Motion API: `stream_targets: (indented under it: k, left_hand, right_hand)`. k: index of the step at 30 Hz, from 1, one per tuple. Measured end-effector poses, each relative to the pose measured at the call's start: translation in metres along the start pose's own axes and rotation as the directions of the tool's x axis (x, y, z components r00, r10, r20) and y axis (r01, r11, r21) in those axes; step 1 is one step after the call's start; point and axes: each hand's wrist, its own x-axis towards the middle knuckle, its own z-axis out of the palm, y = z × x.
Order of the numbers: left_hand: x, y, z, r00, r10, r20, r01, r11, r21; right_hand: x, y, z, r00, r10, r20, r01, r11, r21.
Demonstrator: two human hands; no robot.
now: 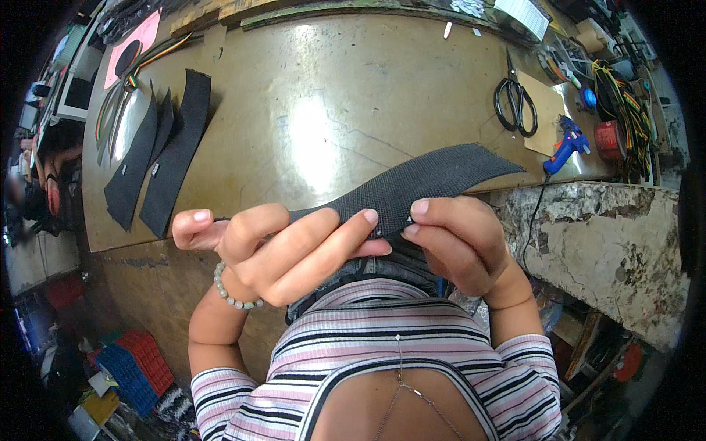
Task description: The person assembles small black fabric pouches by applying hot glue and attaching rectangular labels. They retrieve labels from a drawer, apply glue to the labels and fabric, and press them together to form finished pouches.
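Note:
Both my hands hold one curved black mesh fabric strip (434, 176) over the near edge of a brown worktable (309, 110). My left hand (279, 246) grips the strip's left part, fingers curled over it and fingertips pressed near its middle. My right hand (460, 239) pinches the strip right beside those fingertips. The strip's free end sweeps up to the right above the table. A bead bracelet (228, 290) circles my left wrist.
Several cut black fabric pieces (158, 158) lie at the table's left. Black scissors (515, 103) rest at the right, beside a blue glue gun (566, 147), a red tape roll (609, 140) and coloured cords (625, 103). A rough stone ledge (603, 235) sits to the right; crates (132, 364) stand on the floor.

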Motion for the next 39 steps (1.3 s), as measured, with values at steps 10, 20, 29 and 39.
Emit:
stream_targets:
  k: [10,20,29,39]
  left_hand:
    - [0.018,0.001,-0.01,0.986,-0.012,0.164,0.037,0.988,-0.153]
    - [0.016,-0.001,-0.008,0.982,-0.025,0.185,0.065,0.975,-0.211]
    - [0.017,-0.004,0.001,0.981,-0.075,0.178,0.106,0.979,-0.173]
    - [-0.007,-0.033,0.064,0.845,-0.262,0.467,0.484,0.746,-0.457]
  right_hand:
    - [-0.006,0.002,0.004,0.996,0.082,-0.025,-0.081,0.996,0.036]
    - [-0.01,0.0,0.012,0.986,0.141,-0.084,-0.136,0.989,0.059]
    - [0.004,0.002,0.021,0.945,0.257,-0.205,-0.243,0.966,0.092]
    - [0.014,0.042,0.017,0.638,0.699,0.325,-0.769,0.555,0.317]
